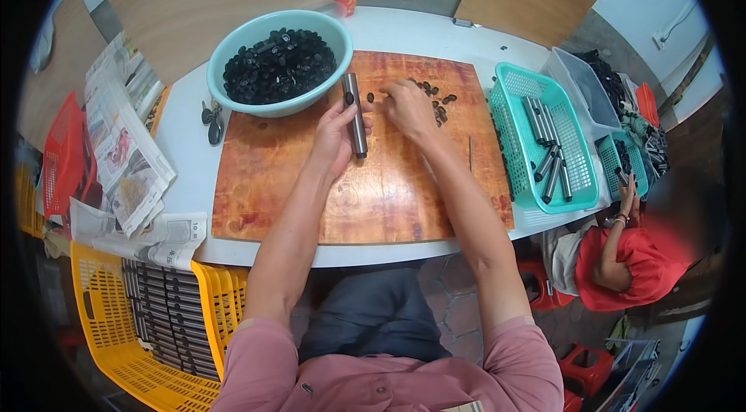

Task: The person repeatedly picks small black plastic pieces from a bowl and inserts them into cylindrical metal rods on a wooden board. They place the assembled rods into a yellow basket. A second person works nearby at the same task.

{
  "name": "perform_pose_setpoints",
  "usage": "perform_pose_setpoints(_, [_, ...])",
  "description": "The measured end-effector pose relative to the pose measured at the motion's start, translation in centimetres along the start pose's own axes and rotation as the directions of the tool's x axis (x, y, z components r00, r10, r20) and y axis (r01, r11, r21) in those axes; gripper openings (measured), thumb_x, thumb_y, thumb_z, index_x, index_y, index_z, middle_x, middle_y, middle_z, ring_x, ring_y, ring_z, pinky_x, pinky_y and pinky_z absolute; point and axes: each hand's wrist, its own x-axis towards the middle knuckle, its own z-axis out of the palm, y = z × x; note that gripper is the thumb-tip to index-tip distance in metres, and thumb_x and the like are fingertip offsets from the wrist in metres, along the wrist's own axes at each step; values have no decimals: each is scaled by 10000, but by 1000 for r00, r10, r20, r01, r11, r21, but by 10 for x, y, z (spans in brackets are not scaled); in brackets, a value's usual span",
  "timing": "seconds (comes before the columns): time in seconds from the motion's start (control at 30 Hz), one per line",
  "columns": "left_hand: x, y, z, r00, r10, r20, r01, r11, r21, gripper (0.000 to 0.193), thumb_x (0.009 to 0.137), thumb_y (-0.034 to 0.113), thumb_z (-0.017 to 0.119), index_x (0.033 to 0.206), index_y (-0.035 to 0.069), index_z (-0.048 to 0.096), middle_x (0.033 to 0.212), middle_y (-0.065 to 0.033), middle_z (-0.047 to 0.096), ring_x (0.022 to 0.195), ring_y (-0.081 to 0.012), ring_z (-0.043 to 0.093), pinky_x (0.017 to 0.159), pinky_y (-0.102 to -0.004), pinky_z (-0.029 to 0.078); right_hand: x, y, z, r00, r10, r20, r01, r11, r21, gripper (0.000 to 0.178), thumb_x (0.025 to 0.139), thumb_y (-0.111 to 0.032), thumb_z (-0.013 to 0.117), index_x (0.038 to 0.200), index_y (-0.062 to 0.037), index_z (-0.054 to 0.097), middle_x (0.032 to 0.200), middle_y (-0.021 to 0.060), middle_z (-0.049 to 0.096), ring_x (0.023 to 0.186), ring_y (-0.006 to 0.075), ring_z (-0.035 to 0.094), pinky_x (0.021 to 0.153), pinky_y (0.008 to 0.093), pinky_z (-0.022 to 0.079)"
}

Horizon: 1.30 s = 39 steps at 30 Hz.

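Observation:
My left hand is wrapped round a silvery metal tube, held tilted over the wooden board. A dark oval hole shows near the tube's upper end, and its lower end has a dark tip. Just right of it, my right hand is low over the board with its fingers curled together; what they pinch, if anything, is hidden. One small black oval piece is by those fingertips. Several more black oval pieces lie scattered beyond and to the right of that hand.
A pale blue basin heaped with black pieces overlaps the board's far left corner. At right, a turquoise basket holds several tubes. A yellow crate stacked with tubes stands low left. Another person sits at right, handling a tube.

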Motion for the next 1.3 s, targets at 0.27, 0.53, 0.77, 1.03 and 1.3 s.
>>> perform_pose_setpoints(0.27, [2, -4, 0, 1000, -9, 17, 9, 1000, -23, 258, 1052, 147, 527, 1233, -24, 595, 1090, -111, 675, 875, -181, 655, 813, -339, 558, 9, 1, 25, 968, -243, 69, 248, 967, -67, 104, 773, -40, 675, 865, -15, 716, 941, 164, 674, 935, 380, 660, 814, 460, 553])
perform_pose_setpoints(0.53, [0, -7, -3, 999, -48, 14, 48, 999, 20, 272, 1030, 83, 541, 1275, -36, 547, 1140, -128, 643, 955, -208, 650, 875, -356, 570, -38, 8, -14, 968, -8, 251, -64, 959, 276, 123, 912, -34, 621, 986, 10, 709, 943, 205, 693, 895, 396, 679, 810, 472, 534])
perform_pose_setpoints(0.77, [1, -7, -2, 997, -71, 41, 71, 997, 12, 331, 1028, 55, 538, 1343, -35, 490, 1166, -151, 632, 973, -223, 661, 873, -367, 586, -40, 14, -3, 992, -19, 128, -15, 967, 255, 185, 893, -27, 650, 1060, 11, 720, 1044, 198, 682, 950, 376, 685, 830, 433, 538])
perform_pose_setpoints(1.03, [1, -5, 0, 997, -78, -1, 78, 996, 51, 394, 1018, 58, 573, 1384, -35, 460, 1186, -158, 634, 975, -214, 671, 864, -357, 598, -53, 2, -10, 979, 120, 167, -165, 943, 288, 286, 844, -73, 747, 1111, 25, 722, 1043, 193, 683, 931, 324, 693, 839, 423, 547])
perform_pose_setpoints(1.3, [0, -3, 4, 994, -102, -27, 104, 993, 56, 407, 1019, 59, 571, 1392, -44, 445, 1180, -167, 633, 967, -215, 674, 863, -366, 604, -54, 3, -6, 979, 170, 115, -199, 922, 332, 251, 820, -77, 762, 1019, 70, 717, 1039, 233, 692, 954, 352, 684, 848, 433, 545])
